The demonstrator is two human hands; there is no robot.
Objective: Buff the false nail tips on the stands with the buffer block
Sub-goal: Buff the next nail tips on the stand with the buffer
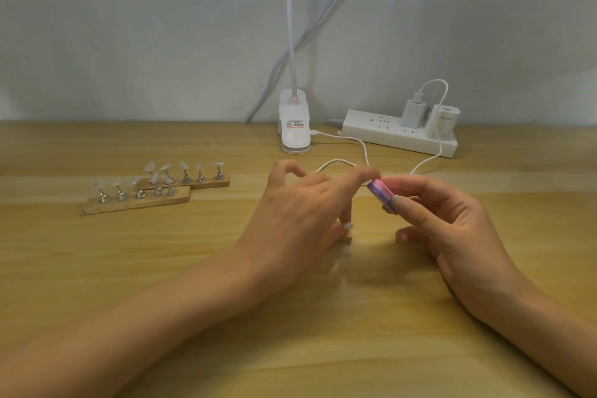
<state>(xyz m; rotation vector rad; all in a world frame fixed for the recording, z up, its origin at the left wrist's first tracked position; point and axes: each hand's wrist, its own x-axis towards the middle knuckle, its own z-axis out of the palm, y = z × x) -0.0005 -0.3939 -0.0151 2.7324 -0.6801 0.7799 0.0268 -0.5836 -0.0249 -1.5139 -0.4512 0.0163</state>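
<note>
Your right hand [452, 223] pinches the buffer block [382, 194], pink and purple, between the thumb and the fingertips. The fingers are curled on it. The block is lifted above the table [290, 349] and tilted, at about three o'clock from the middle of the view.

Your left hand [300, 213] is at nine o'clock from the block, with the fingers spread. One fingertip reaches toward the far end of the block, but it is blurred there, so I cannot tell if they touch. Under this hand, at its four o'clock, is a small stand [347, 239] with one nail tip [348, 225] showing. The hand hides most of it, and I cannot tell whether the lower fingers grip it or only lie against it.

At ten o'clock from the left hand lie two long wooden bars close together, the front stand [135, 203] and the rear stand [211, 183]. Each carries a row of clear tips [149, 167] on metal holders.

At twelve o'clock, near the wall, sits a clip lamp [294, 129]. At its three o'clock is a power strip [399, 136] with a charger [412, 113] plugged in. A white cable [361, 145] lies on the table between the lamp and your hands.
</note>
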